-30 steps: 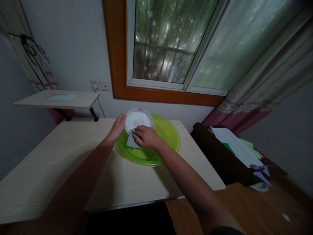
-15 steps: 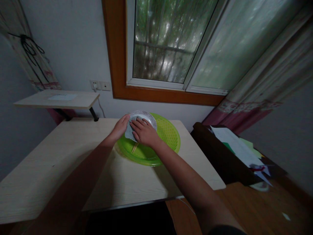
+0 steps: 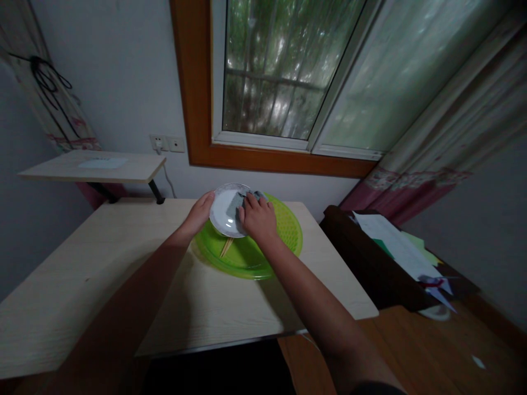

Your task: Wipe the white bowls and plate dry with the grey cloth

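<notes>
My left hand (image 3: 199,213) grips the left rim of a white plate (image 3: 223,209) with a patterned border, tilted toward me. Against the plate's right side my right hand (image 3: 259,216) presses a grey cloth (image 3: 236,203), its fingers bent over it. Part of the cloth bunches out past the rim behind the fingers. Below the plate lies a round green plastic basket (image 3: 247,266) with a perforated side. A pair of wooden chopsticks (image 3: 226,247) rests in it, the far ends hidden by the plate.
The basket stands on a pale wooden table (image 3: 164,307). A small raised shelf (image 3: 94,167) with a paper on it is at the left rear. Beyond the table's right edge, a dark brown piece of furniture (image 3: 362,263) bears papers. A window (image 3: 288,82) is behind.
My right hand has moved the cloth from the plate's left side across to its right side, uncovering the white middle. My left hand keeps its hold on the rim.
</notes>
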`<state>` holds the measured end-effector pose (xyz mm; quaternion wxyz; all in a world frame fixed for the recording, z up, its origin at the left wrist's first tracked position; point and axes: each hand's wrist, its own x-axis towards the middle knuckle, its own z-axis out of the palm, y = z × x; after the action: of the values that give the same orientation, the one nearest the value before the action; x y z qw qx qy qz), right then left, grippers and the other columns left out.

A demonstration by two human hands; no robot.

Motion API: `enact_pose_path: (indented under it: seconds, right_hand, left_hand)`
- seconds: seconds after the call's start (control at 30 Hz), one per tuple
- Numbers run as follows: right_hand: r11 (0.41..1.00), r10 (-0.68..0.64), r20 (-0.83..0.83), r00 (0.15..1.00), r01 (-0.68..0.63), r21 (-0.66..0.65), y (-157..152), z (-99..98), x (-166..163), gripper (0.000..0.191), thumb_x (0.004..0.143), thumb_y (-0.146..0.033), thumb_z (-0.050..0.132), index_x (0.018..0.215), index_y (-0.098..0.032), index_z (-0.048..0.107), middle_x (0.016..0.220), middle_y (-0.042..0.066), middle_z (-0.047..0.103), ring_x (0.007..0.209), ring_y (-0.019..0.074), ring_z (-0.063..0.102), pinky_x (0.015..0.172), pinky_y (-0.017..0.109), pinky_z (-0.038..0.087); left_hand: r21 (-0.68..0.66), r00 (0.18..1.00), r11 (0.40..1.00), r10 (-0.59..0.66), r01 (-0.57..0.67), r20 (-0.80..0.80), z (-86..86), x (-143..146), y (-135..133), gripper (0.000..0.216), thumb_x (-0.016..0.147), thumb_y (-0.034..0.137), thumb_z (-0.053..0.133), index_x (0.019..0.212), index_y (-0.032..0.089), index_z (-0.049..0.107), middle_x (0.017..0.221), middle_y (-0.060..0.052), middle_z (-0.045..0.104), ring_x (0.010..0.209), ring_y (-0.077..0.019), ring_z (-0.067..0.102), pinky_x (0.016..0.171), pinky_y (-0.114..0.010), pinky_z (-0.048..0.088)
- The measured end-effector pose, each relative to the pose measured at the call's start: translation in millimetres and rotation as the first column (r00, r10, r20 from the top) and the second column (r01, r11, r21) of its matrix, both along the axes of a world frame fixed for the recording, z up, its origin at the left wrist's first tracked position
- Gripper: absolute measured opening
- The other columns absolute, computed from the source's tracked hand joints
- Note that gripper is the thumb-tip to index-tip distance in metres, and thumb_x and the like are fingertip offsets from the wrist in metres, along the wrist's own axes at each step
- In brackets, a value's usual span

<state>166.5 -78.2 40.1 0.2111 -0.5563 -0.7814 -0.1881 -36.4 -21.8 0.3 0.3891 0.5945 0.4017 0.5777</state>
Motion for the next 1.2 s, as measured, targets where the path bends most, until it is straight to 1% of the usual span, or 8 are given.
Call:
enact_pose_path:
  seconds: [0.13,0.27,0.43,0.57,0.7,0.93,1.07,1.2]
  right_hand:
    - [0.998,-0.034,0.015,0.999,0.034,-0.061,2.4,2.1,3.6,0.056,0.109,-0.039,0.031,0.105,-0.011,0.079,0.110,0.019,0.075,0.106,0.0307,0.063,0.094,0.043,0.046]
    - [0.993,-0.018,0.029,0.999,0.021,-0.119,1.4,3.8,4.3,0.058,0.109,-0.039,0.031,0.098,-0.011,0.080,0.097,0.017,0.076,0.094,0.0262,0.068,0.085,0.036,0.047]
    - [0.946,0.263,-0.031,0.964,-0.264,-0.190,-0.4,-1.1,2.9,0.049,0.109,-0.036,0.038,0.097,-0.014,0.080,0.095,0.012,0.077,0.091,0.0206,0.069,0.086,0.031,0.048]
    - [0.812,0.551,-0.143,0.823,-0.567,-0.137,2.0,-11.3,-3.1,0.044,0.110,-0.034,0.038,0.112,-0.015,0.077,0.112,0.010,0.078,0.104,0.0200,0.069,0.098,0.032,0.050]
    - [0.733,0.652,-0.176,0.737,-0.673,-0.102,5.2,-16.8,-9.8,0.042,0.109,-0.032,0.039,0.128,-0.013,0.072,0.131,0.011,0.073,0.121,0.0219,0.065,0.111,0.037,0.048]
    - [0.768,0.620,-0.126,0.775,-0.632,-0.107,12.4,-19.6,-13.6,0.045,0.109,-0.033,0.041,0.144,-0.012,0.060,0.153,0.013,0.057,0.141,0.0247,0.052,0.124,0.046,0.036]
    - [0.841,0.521,-0.089,0.849,-0.528,-0.115,12.8,-21.1,-13.0,0.050,0.109,-0.038,0.041,0.150,-0.013,0.053,0.160,0.012,0.048,0.147,0.0270,0.046,0.126,0.048,0.031]
    - [0.927,0.361,-0.047,0.932,-0.364,-0.088,9.2,-17.3,-11.3,0.054,0.107,-0.041,0.044,0.154,-0.014,0.048,0.166,0.011,0.039,0.152,0.0302,0.038,0.128,0.051,0.024]
  left_hand:
    - [-0.037,0.997,0.997,0.068,-0.066,0.040,-4.8,0.0,5.1,0.059,0.093,0.065,0.048,0.117,0.014,0.067,0.123,-0.015,0.072,0.115,-0.0263,0.066,0.104,-0.040,0.051]
    - [-0.047,0.989,0.996,0.077,-0.072,0.126,-7.9,-0.4,8.4,0.050,0.093,0.059,0.052,0.112,0.014,0.066,0.117,-0.013,0.071,0.109,-0.0244,0.066,0.100,-0.038,0.051]
    - [-0.053,0.977,0.988,0.150,-0.143,0.153,-9.5,-0.9,10.9,0.038,0.094,0.051,0.051,0.106,0.017,0.063,0.107,-0.009,0.069,0.101,-0.0214,0.064,0.096,-0.036,0.051]
    - [-0.070,0.979,0.985,0.163,-0.155,0.125,-6.5,0.7,8.7,0.032,0.096,0.047,0.048,0.104,0.018,0.061,0.103,-0.007,0.067,0.095,-0.0209,0.062,0.094,-0.036,0.051]
    - [-0.036,0.991,0.990,0.135,-0.134,0.025,-1.1,2.3,4.5,0.033,0.096,0.048,0.047,0.101,0.019,0.061,0.105,-0.008,0.066,0.101,-0.0218,0.061,0.100,-0.036,0.048]
    - [-0.086,0.999,0.995,0.041,-0.043,-0.022,2.3,3.6,5.2,0.035,0.094,0.049,0.047,0.098,0.017,0.062,0.103,-0.009,0.069,0.100,-0.0223,0.062,0.102,-0.038,0.048]
    - [-0.050,0.997,0.999,-0.005,0.002,-0.079,2.5,3.2,6.7,0.037,0.093,0.047,0.050,0.102,0.016,0.067,0.116,-0.013,0.072,0.112,-0.0238,0.063,0.111,-0.038,0.042]
    - [-0.110,0.998,0.992,-0.057,0.055,-0.011,4.1,4.2,6.5,0.040,0.090,0.047,0.054,0.107,0.014,0.069,0.117,-0.014,0.074,0.113,-0.0260,0.065,0.108,-0.040,0.046]
